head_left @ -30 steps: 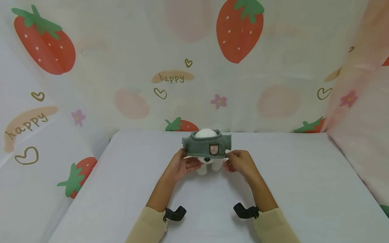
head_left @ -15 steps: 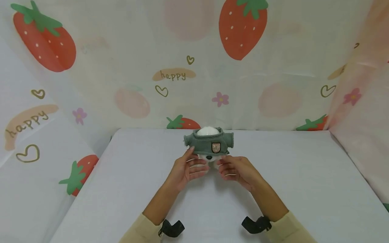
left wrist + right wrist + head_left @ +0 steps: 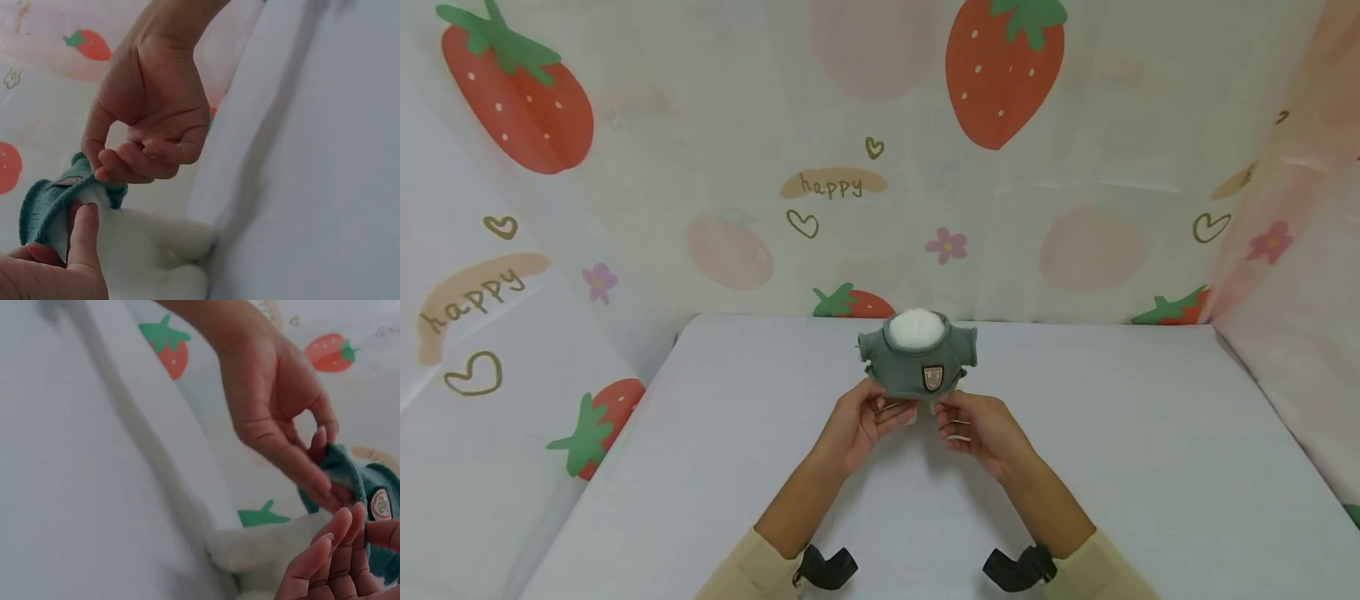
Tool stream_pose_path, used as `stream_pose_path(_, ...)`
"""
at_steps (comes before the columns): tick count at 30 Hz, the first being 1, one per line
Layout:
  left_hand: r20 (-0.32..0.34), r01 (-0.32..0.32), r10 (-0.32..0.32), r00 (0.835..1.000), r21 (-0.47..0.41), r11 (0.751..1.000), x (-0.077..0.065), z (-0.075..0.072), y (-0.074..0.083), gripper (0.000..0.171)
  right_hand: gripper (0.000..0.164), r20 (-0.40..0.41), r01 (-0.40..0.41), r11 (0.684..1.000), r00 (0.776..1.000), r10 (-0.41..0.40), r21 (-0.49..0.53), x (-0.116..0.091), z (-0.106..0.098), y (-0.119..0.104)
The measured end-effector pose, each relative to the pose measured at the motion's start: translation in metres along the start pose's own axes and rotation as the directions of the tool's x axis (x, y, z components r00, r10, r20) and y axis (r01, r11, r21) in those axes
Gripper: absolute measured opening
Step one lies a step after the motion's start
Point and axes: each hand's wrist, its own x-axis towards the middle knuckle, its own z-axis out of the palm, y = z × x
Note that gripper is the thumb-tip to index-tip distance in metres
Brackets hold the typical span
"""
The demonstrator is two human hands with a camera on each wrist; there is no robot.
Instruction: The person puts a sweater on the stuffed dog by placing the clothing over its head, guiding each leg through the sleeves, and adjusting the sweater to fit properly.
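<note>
A white plush dog (image 3: 137, 244) stands on the table with a small green knitted sweater (image 3: 902, 371) pulled over its head. The white crown of its head (image 3: 916, 329) shows through the neck opening, and the face is hidden in the head view. A shield-shaped patch (image 3: 932, 378) marks the sweater's front. My left hand (image 3: 853, 429) pinches the lower hem on the left, with fingers reaching in under the knit. On the other side, my right hand (image 3: 988, 429) holds the hem between thumb and fingers. In the right wrist view, a white leg (image 3: 250, 550) rests on the table.
A white-covered table (image 3: 737, 400) surrounds the toy. Behind it hangs a cloth backdrop (image 3: 730, 150) printed with strawberries, hearts and flowers. Black curved wrist mounts (image 3: 827, 568) stick inward from both cuffs.
The sweater has come lower over the plush dog's face, covering its nose, and more of its crown shows at the neck opening. Both hands have shifted their hold along the hem.
</note>
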Motion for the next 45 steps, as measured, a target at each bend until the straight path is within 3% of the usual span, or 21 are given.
stream_pose_path(4,0.009,0.038,-0.037,0.999,-0.183,0.982,-0.003,-0.005,-0.010,0.026,0.023,-0.043,0.033,0.990,0.998,-0.039,-0.136,-0.001,-0.003,0.010)
stream_pose_path(7,0.029,0.087,-0.082,0.996,-0.273,0.958,-0.004,-0.008,-0.017,0.028,0.025,-0.053,0.036,0.982,0.997,-0.047,-0.183,0.000,-0.004,0.015)
stream_pose_path(11,0.105,0.164,-0.139,0.985,-0.281,0.946,-0.002,-0.017,-0.021,0.036,0.027,-0.036,0.031,0.981,0.999,-0.039,-0.193,0.001,-0.006,0.016)
stream_pose_path(14,0.091,0.190,-0.174,0.981,-0.230,0.954,0.003,-0.024,-0.021,0.037,0.030,0.006,0.035,0.975,0.999,-0.035,-0.219,0.001,-0.012,0.016)
stream_pose_path(17,-0.022,0.145,-0.150,0.989,-0.136,0.980,0.009,-0.032,-0.018,0.027,0.035,0.055,0.040,0.961,0.998,-0.025,-0.273,0.002,-0.022,0.014)
stream_pose_path(21,-0.185,0.052,-0.041,0.982,0.052,0.997,0.016,-0.043,-0.004,0.031,0.036,0.071,0.053,0.918,0.997,-0.027,-0.393,0.003,-0.040,0.001)
stream_pose_path(24,-0.255,-0.010,0.075,0.964,0.248,0.969,0.019,-0.045,0.016,0.039,0.034,0.042,0.090,0.846,0.996,-0.080,-0.525,0.004,-0.053,-0.016)
stream_pose_path(26,-0.255,-0.054,0.168,0.952,0.400,0.915,0.019,-0.042,0.032,0.040,0.033,0.026,0.135,0.763,0.988,-0.154,-0.632,0.003,-0.060,-0.030)
stream_pose_path(28,-0.214,-0.102,0.261,0.941,0.556,0.825,0.018,-0.035,0.047,0.038,0.032,0.019,0.174,0.660,0.972,-0.235,-0.731,0.001,-0.062,-0.045)
stream_pose_path(30,-0.131,-0.158,0.340,0.931,0.695,0.702,0.017,-0.027,0.060,0.036,0.031,0.030,0.209,0.548,0.948,-0.317,-0.810,-0.002,-0.060,-0.060)
stream_pose_path(32,-0.036,-0.205,0.388,0.921,0.801,0.562,0.015,-0.017,0.070,0.035,0.031,0.058,0.241,0.446,0.921,-0.385,-0.862,-0.004,-0.054,-0.073)
stream_pose_path(35,0.104,-0.268,0.415,0.904,0.894,0.360,0.013,-0.002,0.079,0.036,0.034,0.108,0.288,0.353,0.886,-0.451,-0.890,-0.006,-0.037,-0.088)
stream_pose_path(37,0.181,-0.307,0.410,0.894,0.914,0.265,0.014,0.008,0.081,0.040,0.036,0.147,0.328,0.322,0.866,-0.478,-0.888,-0.007,-0.026,-0.095)
stream_pose_path(39,0.238,-0.338,0.402,0.884,0.920,0.199,0.016,0.017,0.082,0.043,0.038,0.186,0.370,0.305,0.849,-0.494,-0.878,-0.007,-0.015,-0.100)
stream_pose_path(42,0.265,-0.339,0.383,0.885,0.930,0.140,0.019,0.026,0.081,0.046,0.038,0.246,0.427,0.279,0.827,-0.506,-0.860,-0.005,-0.002,-0.106)
stream_pose_path(45,0.256,-0.308,0.363,0.896,0.947,0.092,0.021,0.033,0.079,0.049,0.036,0.284,0.453,0.245,0.812,-0.509,-0.857,-0.002,0.009,-0.107)
